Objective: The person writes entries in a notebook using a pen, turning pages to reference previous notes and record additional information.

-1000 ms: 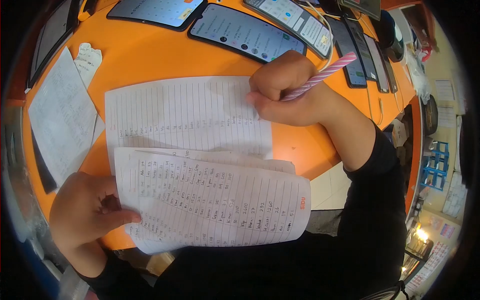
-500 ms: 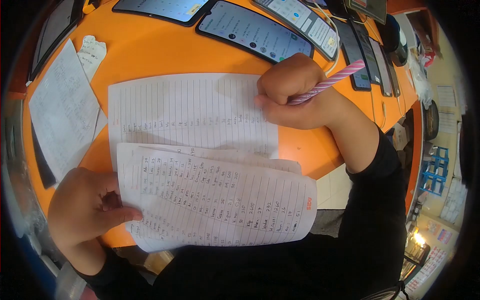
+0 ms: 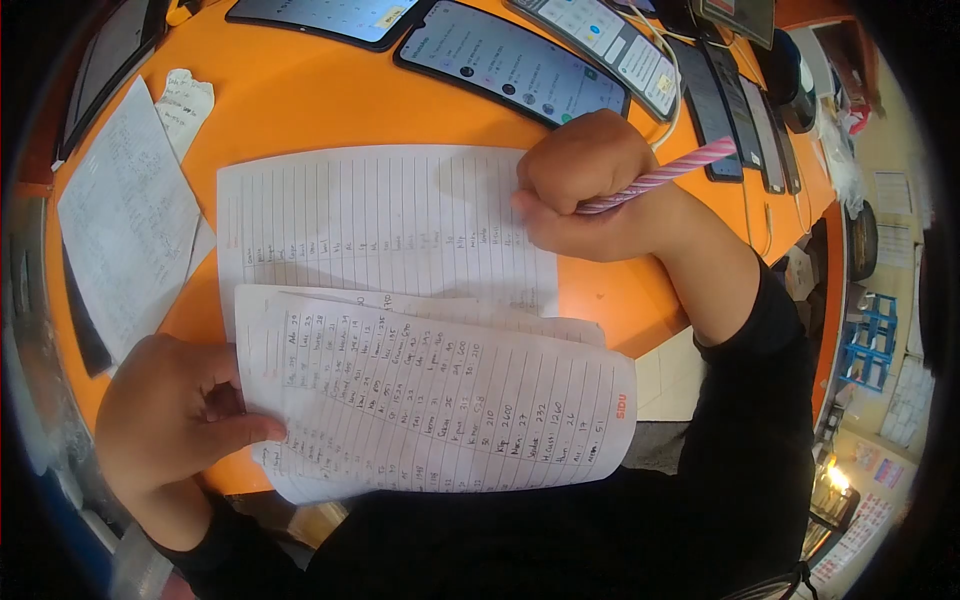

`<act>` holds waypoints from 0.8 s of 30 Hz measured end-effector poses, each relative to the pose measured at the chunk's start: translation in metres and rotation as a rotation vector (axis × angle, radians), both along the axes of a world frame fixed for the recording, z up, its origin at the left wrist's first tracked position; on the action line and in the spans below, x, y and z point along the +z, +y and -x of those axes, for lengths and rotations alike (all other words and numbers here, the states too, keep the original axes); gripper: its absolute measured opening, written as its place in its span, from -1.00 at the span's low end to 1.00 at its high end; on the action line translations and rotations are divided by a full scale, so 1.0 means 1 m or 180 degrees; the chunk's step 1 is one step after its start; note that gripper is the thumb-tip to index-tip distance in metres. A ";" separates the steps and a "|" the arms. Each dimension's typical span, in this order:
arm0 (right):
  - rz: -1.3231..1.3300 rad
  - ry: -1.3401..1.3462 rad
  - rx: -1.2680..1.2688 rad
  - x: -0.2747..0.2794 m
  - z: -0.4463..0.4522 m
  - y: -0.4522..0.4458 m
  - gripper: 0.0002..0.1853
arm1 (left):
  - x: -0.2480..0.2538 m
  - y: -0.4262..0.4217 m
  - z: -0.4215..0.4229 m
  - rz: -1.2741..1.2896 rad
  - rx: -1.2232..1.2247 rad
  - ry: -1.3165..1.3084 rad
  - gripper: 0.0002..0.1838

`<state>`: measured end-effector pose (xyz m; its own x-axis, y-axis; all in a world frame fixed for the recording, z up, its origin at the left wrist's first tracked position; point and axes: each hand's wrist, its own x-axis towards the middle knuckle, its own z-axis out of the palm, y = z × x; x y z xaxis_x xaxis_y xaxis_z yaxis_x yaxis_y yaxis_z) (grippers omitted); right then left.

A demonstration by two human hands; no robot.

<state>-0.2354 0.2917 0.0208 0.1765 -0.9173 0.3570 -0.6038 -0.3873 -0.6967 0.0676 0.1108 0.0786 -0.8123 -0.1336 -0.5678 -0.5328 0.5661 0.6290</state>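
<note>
My right hand (image 3: 585, 185) is closed round a pink-and-white striped pen (image 3: 665, 175), its fist resting on the right end of a lined sheet (image 3: 380, 195). A column of small handwritten words runs along that sheet; the pen's tip is hidden by the hand. My left hand (image 3: 185, 410) pinches the left edge of handwritten papers (image 3: 520, 390), thumb on top. Those papers are covered with words and numbers, curl at the right, and overlap the lower part of the lined sheet.
Several phones lie along the far side of the orange table (image 3: 300, 95), among them a lit phone (image 3: 510, 65) just beyond my right hand. A white cable (image 3: 675, 90) runs beside them. At left lie a written sheet (image 3: 130, 215) and a torn paper slip (image 3: 187, 110).
The pen's upper end has tilted slightly, and my right hand has shifted a very little. My left hand and the papers stay almost in place.
</note>
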 end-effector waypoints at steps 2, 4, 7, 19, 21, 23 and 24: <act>0.0035 -0.0036 -0.0043 0.000 -0.001 0.001 -0.61 | 0.000 0.000 0.000 -0.0014 0.0014 -0.0043 -0.60; 0.0006 -0.0006 -0.0044 -0.001 0.001 0.001 -0.59 | 0.000 0.000 -0.001 -0.0016 0.0026 -0.0073 -0.60; 0.0032 0.0067 -0.0005 -0.001 0.002 0.000 -0.59 | -0.001 0.000 -0.003 -0.0012 0.0045 -0.0054 -0.60; 0.0055 -0.0059 -0.0039 -0.003 0.002 0.000 -0.59 | -0.001 0.000 0.000 0.0029 0.0017 -0.0075 -0.61; 0.0054 -0.0094 -0.0026 -0.002 0.002 -0.001 -0.58 | -0.002 0.000 0.000 0.0001 0.0062 -0.0076 -0.61; 0.0002 -0.0152 -0.0006 -0.002 0.003 0.000 -0.59 | -0.002 0.001 0.000 -0.0003 0.0129 -0.0131 -0.59; 0.0036 -0.0043 -0.0026 -0.002 0.004 0.000 -0.58 | -0.002 0.001 0.001 0.0000 0.0169 -0.0156 -0.59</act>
